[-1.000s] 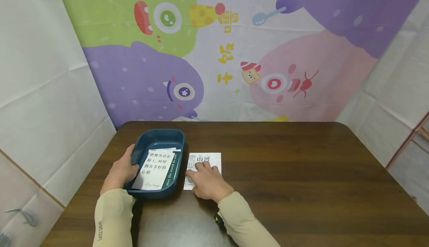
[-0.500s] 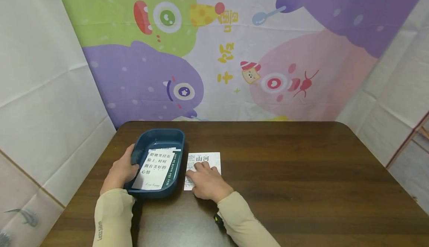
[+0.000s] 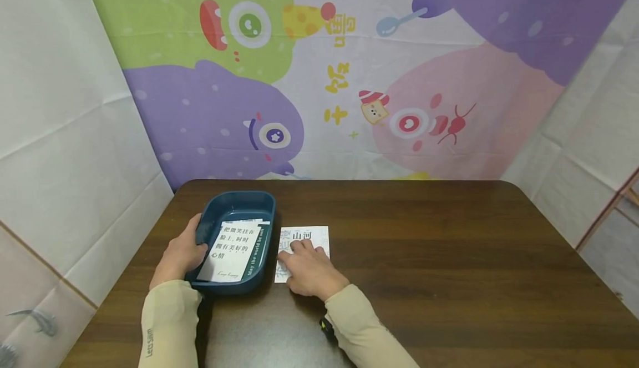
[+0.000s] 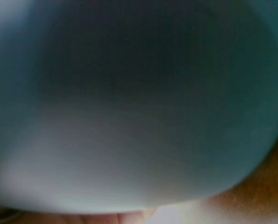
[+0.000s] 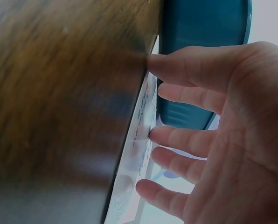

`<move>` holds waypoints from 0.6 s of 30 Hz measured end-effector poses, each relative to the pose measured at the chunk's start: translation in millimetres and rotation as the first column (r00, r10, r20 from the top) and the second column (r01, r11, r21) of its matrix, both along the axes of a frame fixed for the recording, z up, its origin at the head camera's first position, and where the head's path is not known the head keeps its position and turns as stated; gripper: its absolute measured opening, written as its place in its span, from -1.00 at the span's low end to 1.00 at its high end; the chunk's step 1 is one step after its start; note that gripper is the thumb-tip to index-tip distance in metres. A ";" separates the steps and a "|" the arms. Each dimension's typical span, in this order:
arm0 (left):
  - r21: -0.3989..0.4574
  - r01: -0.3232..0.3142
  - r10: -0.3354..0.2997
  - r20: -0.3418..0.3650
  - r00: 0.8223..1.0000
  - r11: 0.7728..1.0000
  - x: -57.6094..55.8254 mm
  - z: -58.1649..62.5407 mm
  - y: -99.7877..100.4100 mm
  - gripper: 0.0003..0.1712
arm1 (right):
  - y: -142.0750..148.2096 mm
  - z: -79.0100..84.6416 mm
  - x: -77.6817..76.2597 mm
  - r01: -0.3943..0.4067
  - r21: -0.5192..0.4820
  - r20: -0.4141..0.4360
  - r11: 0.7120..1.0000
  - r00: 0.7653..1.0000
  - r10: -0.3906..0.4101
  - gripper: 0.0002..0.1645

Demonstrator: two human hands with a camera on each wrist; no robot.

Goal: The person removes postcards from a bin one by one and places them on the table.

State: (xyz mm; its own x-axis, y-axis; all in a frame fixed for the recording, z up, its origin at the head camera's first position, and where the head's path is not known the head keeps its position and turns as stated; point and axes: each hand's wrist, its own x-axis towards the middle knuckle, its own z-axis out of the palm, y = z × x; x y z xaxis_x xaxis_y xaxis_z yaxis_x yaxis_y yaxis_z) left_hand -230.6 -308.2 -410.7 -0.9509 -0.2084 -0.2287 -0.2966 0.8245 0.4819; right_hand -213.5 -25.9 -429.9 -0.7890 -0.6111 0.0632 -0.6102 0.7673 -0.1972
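Note:
A dark blue plastic tray (image 3: pixel 259 197) stands at the left of the table, seen in the head view. My left hand (image 3: pixel 179 252) grips its left wall, with the thumb over the rim and the fingers outside. Inside the tray lie a white card with Chinese characters (image 3: pixel 232 251) and a dark green card (image 3: pixel 257 252) partly under it. Just right of the tray, a white printed card (image 3: pixel 320 238) lies flat on the table. My right hand (image 3: pixel 312 271) rests its spread fingertips on this card. In the right wrist view the fingers (image 5: pixel 183 140) are extended, their tips against the card.
The brown wooden table (image 3: pixel 449 268) stretches away to the right of the hands. A cartoon-printed cloth (image 3: pixel 319 151) hangs behind its far edge. Pale cloth walls (image 3: pixel 75 107) stand at both sides. The tray's surface (image 4: pixel 139 140) fills most of the left wrist view, blurred.

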 end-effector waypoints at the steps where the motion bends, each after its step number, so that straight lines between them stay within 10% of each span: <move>1: -0.005 0.003 -0.003 -0.002 1.000 1.000 -0.1 -0.3 -0.4 -0.12 | 0.0 -0.2 -0.1 -0.001 -0.004 -0.004 1.000 1.000 0.001 -0.46; 11: 0.000 0.002 -0.002 -0.004 1.000 1.000 -4.2 -0.5 1.7 -0.11 | 8.4 20.9 -7.8 0.042 -0.119 -0.059 0.992 0.997 -0.049 -0.55; 18: 0.006 0.001 -0.001 0.004 1.000 1.000 -1.3 -0.2 -0.3 -0.11 | -10.8 57.8 2.0 0.038 -0.460 -0.159 0.887 0.979 -0.124 -0.70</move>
State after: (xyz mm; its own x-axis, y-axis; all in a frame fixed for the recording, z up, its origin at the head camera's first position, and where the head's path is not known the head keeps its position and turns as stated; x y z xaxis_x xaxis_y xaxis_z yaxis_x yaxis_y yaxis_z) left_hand -232.0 -308.6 -410.9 -0.9502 -0.2058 -0.2341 -0.2977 0.8219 0.4857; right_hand -211.5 -36.6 -372.1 -0.7832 -0.4162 0.4619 -0.6078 0.6689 -0.4280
